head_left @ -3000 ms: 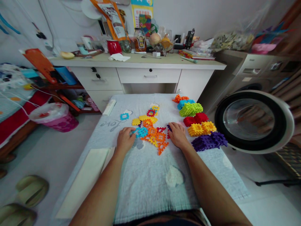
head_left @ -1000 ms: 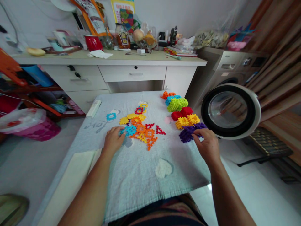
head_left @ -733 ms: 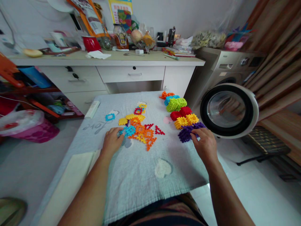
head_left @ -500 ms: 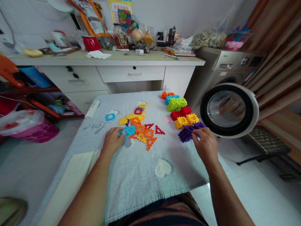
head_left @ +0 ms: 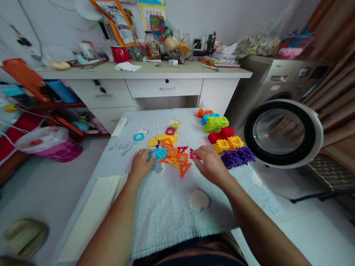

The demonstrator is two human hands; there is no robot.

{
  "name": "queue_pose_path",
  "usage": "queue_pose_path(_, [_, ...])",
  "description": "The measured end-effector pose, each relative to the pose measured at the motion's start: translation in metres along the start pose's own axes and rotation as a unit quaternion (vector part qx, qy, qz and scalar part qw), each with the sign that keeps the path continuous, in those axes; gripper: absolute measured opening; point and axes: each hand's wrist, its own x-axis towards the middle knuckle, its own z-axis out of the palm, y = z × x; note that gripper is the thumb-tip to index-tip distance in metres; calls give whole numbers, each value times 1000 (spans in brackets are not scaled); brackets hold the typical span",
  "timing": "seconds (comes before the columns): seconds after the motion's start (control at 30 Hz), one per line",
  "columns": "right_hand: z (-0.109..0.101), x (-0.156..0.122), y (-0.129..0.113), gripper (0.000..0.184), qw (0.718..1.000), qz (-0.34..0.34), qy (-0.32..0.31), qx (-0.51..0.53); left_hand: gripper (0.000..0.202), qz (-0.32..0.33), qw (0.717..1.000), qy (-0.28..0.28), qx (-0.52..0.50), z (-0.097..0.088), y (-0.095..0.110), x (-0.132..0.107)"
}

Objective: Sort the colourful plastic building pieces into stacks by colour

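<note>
My left hand is closed with its fingertips on a blue plastic interlocking block. Against that block lies a pile of orange blocks, mixed with yellow ones. At the pile's right side, my right hand has its thumb and fingers on a red triangular block, partly covered by the fingertips. Yellow flat blocks sit just behind the pile. Right of my right hand stands a row of blocks sorted by colour, with the purple stack nearest me.
A grey-blue cloth covers the table. On it lie a lone blue block and a white box-like object. A cluttered counter runs behind. To the right, the washing machine's door hangs open.
My right hand has moved left from the purple stack to the red triangular block. My left hand stays at the blue block. The view has shifted slightly left.
</note>
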Motion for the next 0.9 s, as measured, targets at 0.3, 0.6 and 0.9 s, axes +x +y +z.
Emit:
queue_pose_path(0.3, [76,88,-28,50,988,-24,-148,-42,31,1,1000,-11,2,-3,7,0])
queue_pose_path(0.6, [93,100,-37,36,993,23,-94,-62,31,-10,1000,-15,5,-7,14,-3])
queue_pose_path(0.9, [111,128,-52,33,995,-28,-53,-77,31,-18,1000,-2,-1,-5,14,-2])
